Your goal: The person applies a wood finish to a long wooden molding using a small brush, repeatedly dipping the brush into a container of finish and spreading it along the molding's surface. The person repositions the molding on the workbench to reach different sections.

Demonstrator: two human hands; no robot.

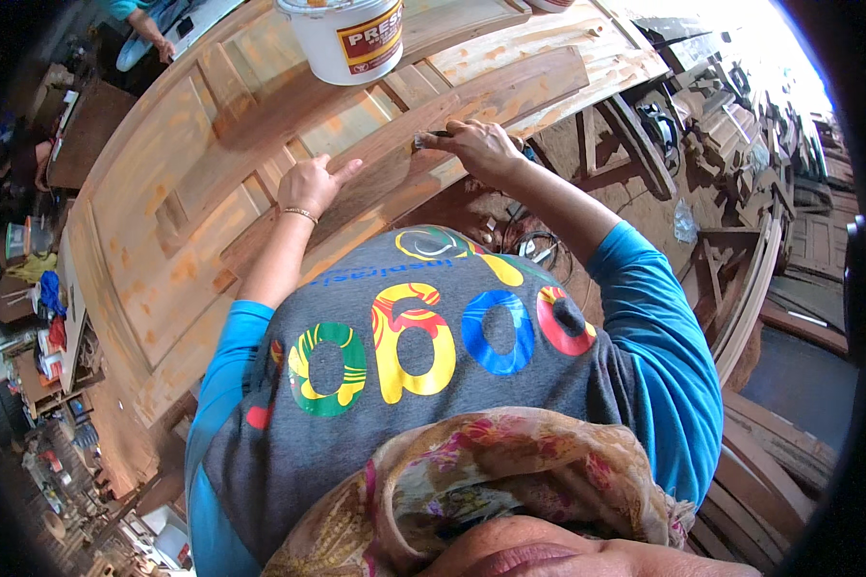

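Note:
My left hand (310, 185) is closed on the far edge of a long brown wooden board (380, 168), its thumb stretched out to the right. In my right hand (483, 149) is a small putty knife (419, 142), of which only a dark bit and a pale tip show between the fingers. Its tip is at the board's surface. The board lies slantwise over a large panelled wooden door (125, 240) with many orange-brown filler patches. Beyond the board, a white bucket (319, 48) with a red label stands on the woodwork.
At the far left another person's hand (165, 50) rests near a dark phone (185, 28). Scrap wood (731, 130) is heaped on the right, by a wooden trestle (587, 144) and a clear plastic bag (684, 221). Tools and tubs clutter the left side. Another container's base shows at the top.

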